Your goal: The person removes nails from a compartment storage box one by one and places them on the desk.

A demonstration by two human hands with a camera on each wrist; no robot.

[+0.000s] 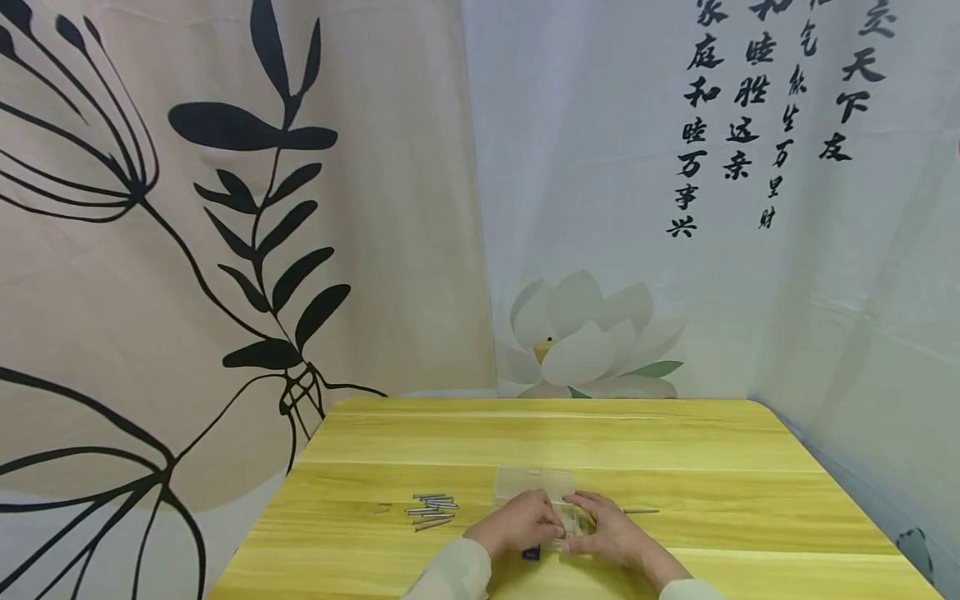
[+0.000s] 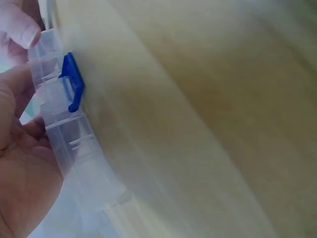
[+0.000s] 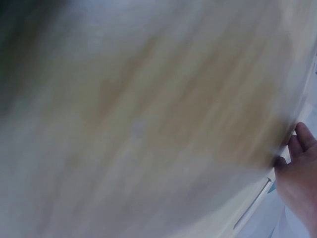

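Observation:
A clear plastic box [image 1: 567,522] with its lid [image 1: 534,483] tipped back lies on the table, its blue latch [image 2: 74,83] at the front. My left hand [image 1: 525,521] reaches over the box with bent fingers, fingertips down at its right part; whether they pinch anything is hidden. My right hand [image 1: 611,533] holds the box's right end, thumb at the front and fingers toward the back. In the left wrist view, the left hand [image 2: 25,173] is behind the clear front wall. One nail [image 1: 641,511] lies just right of my right hand.
A loose pile of several metal nails [image 1: 432,511] lies left of the box. Farther left are some tiny thin pieces [image 1: 382,507], too small to identify. The wooden table [image 1: 637,442] reaches back to a printed curtain [image 1: 405,250].

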